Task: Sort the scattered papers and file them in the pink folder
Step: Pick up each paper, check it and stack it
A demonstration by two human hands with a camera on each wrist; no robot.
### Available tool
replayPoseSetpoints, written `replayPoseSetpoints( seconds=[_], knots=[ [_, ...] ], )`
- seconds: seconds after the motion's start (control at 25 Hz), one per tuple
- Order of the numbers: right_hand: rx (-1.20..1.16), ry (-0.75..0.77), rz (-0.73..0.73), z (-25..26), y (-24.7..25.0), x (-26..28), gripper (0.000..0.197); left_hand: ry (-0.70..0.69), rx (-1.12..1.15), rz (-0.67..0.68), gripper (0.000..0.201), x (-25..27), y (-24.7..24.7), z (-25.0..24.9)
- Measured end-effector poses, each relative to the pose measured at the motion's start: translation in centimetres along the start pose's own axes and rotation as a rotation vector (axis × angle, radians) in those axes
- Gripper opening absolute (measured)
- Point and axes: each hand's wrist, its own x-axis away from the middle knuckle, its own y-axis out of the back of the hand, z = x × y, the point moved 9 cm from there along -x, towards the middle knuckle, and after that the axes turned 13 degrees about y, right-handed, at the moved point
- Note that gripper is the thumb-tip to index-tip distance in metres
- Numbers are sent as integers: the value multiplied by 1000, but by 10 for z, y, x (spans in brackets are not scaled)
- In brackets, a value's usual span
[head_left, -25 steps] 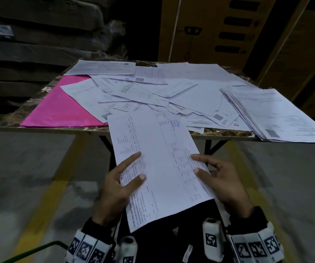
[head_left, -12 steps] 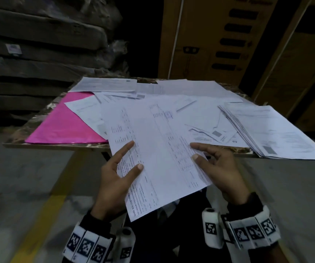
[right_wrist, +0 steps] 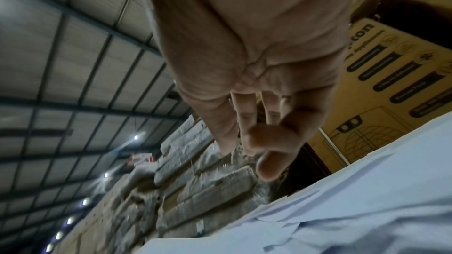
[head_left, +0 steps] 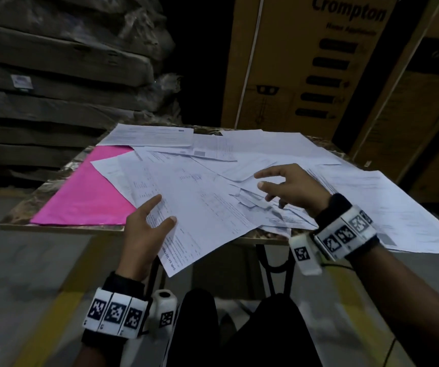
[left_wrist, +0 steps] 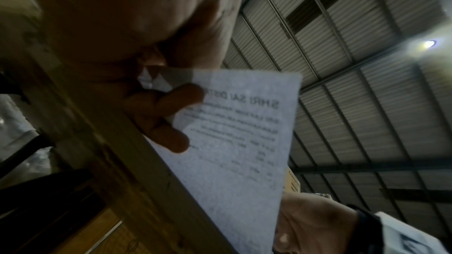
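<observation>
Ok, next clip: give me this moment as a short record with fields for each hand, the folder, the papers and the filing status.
left hand: left hand pinches the printed sheet at its near corner
right hand: right hand open above the scattered papers, holding nothing
folder: pink folder flat on the table's left side, partly covered by papers
stack: neater pile of papers at the right
filing status: nothing visibly filed yet
</observation>
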Motion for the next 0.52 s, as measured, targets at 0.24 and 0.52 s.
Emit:
replayPoseSetpoints(
  seconds=[0.24,0.52],
  knots=[
    [628,29,573,-27,-39,-71,38,42,35,17,56,-5,0,2],
    [814,96,834,-50,-78,-78,45,68,41,2,57,-6,3,5]
  ],
)
